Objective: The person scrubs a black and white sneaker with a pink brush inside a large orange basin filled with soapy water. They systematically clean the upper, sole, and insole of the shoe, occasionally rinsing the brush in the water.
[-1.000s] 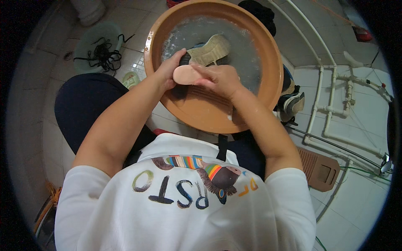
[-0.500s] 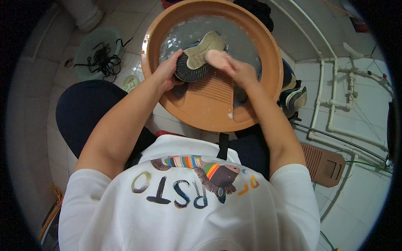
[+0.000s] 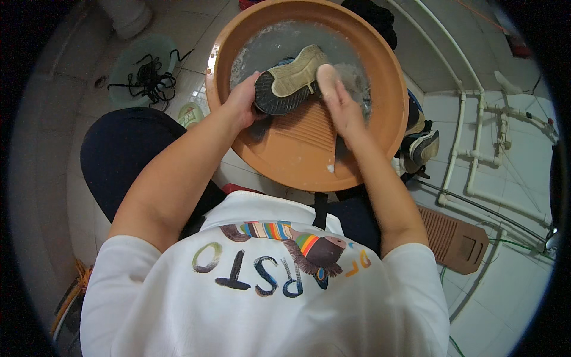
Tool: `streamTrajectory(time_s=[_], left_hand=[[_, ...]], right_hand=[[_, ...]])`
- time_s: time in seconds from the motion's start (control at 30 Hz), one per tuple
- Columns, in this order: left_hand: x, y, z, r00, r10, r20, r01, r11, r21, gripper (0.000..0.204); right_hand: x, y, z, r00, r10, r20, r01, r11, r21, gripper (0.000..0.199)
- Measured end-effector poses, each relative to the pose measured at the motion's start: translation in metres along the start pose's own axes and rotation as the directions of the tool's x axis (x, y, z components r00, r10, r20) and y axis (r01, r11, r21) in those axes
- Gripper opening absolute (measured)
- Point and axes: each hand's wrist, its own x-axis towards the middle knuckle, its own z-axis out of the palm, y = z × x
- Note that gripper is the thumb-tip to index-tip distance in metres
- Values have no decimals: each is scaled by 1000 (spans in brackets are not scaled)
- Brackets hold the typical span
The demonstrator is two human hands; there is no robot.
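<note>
Above the orange basin (image 3: pixel 262 160), my left hand (image 3: pixel 242 101) grips a sneaker (image 3: pixel 297 68) at its black-soled end. The shoe is tilted, with a beige side panel turned up. My right hand (image 3: pixel 344 113) is closed around a pale oval scrub brush (image 3: pixel 327 81), its underside hidden, just right of the shoe. Cloudy, sudsy water (image 3: pixel 253 53) lies in the basin under the shoe. A ribbed washboard slope (image 3: pixel 306 128) is moulded into the basin's near side.
On the left, a pale green bowl (image 3: pixel 122 65) holds black shoelaces (image 3: pixel 151 80). More shoes (image 3: pixel 419 149) stand right of the basin. A brown washboard (image 3: pixel 455 238) lies lower right, near white wall pipes (image 3: pixel 479 131). Dark cloth (image 3: pixel 375 18) sits behind the basin.
My right hand with the brush has moved right, off the shoe's side, and more of the beige panel shows. My left hand keeps its hold. The whole view has shifted slightly.
</note>
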Motion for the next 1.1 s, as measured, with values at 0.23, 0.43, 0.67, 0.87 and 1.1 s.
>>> streamTrajectory(time_s=[0.23, 0.43, 0.67, 0.87, 1.1], left_hand=[[-39, 12, 21, 993, 33, -117, -35, 999, -17, 35], [-34, 9, 15, 994, 109, -20, -110, 991, -72, 27], [-25, 3, 7, 993, 112, -44, -115, 991, -72, 26], [1, 0, -7, 989, 145, -22, -146, 987, -66, 24], [-19, 5, 7, 991, 94, -99, -98, 995, -33, 27]], right_hand=[[-36, -137, 15, 942, -250, 224, 288, 945, -156, 49], [-45, -117, 26, 929, -331, 163, 359, 913, -195, 48], [-31, -141, 30, 914, -375, 153, 404, 876, -264, 50], [-60, -117, 19, 933, -287, 217, 324, 931, -165, 48], [-36, -147, 20, 940, -220, 260, 285, 926, -247, 49]])
